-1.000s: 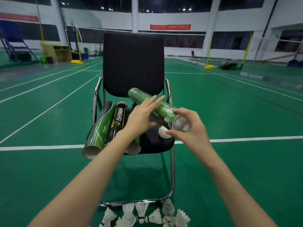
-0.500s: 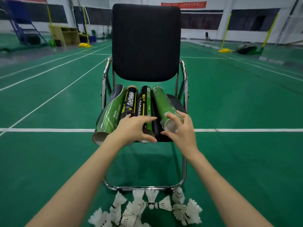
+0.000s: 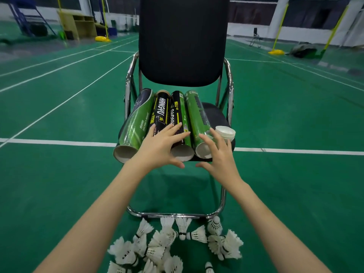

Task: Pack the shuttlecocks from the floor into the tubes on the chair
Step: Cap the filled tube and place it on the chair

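Several shuttlecock tubes lie side by side on the black chair [image 3: 217,115], open ends toward me: a green tube [image 3: 136,123] at the left, two black tubes [image 3: 162,109] in the middle and a green tube [image 3: 197,117] at the right. My left hand [image 3: 163,144] lies with straight fingers over the black tubes. With fingers spread, my right hand [image 3: 218,156] touches the right green tube near its open end. A white cap [image 3: 225,133] sits on the seat beside it. Several white shuttlecocks [image 3: 167,245] lie heaped on the floor below the chair.
The chair's chrome frame [image 3: 177,214] runs along the floor just behind the shuttlecock pile. Green court floor with white lines [image 3: 295,150] spreads all around. Yellow net posts [image 3: 278,34], a wooden shelf unit [image 3: 78,26] and a dark bag [image 3: 303,49] stand far off.
The right green tube has come down from my hands onto the seat beside the others. Both hands now lie flat over the tubes' near ends. The view has tipped downward.
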Motion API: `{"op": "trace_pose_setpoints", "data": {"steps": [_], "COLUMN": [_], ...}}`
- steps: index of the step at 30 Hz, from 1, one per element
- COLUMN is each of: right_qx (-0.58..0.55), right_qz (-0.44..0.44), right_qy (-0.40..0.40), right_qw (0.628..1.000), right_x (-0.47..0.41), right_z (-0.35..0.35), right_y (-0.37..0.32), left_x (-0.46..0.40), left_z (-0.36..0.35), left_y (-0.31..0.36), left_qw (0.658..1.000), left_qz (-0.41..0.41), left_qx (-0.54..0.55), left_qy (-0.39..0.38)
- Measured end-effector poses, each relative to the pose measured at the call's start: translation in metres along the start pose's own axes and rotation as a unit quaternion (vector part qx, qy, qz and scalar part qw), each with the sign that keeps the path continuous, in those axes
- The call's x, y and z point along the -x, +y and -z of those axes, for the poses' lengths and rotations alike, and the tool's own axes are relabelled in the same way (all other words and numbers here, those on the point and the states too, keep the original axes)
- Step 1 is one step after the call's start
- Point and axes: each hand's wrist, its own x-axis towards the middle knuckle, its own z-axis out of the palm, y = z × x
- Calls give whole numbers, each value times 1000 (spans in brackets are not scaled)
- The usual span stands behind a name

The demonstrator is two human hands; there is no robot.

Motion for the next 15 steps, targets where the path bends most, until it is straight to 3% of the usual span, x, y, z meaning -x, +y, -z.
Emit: {"op": "trace_pose_setpoints", "data": {"steps": [5, 11, 15], "right_qx": [13, 112, 129], "right_qz": [60, 129, 137], "right_qy": [14, 20, 61], "right_qw": [998, 985, 980], "right_x": [1, -6, -6], "right_z": [-1, -23, -32], "right_y": [-24, -36, -33], "left_x": [28, 49, 50], "left_z": [-6, -26, -28], "left_y": [-11, -18, -17], "left_qw": [998, 981, 981], "left_qz": [35, 21, 29], "left_qx": [-23, -49, -20], "left_qy": [50, 187, 192]}}
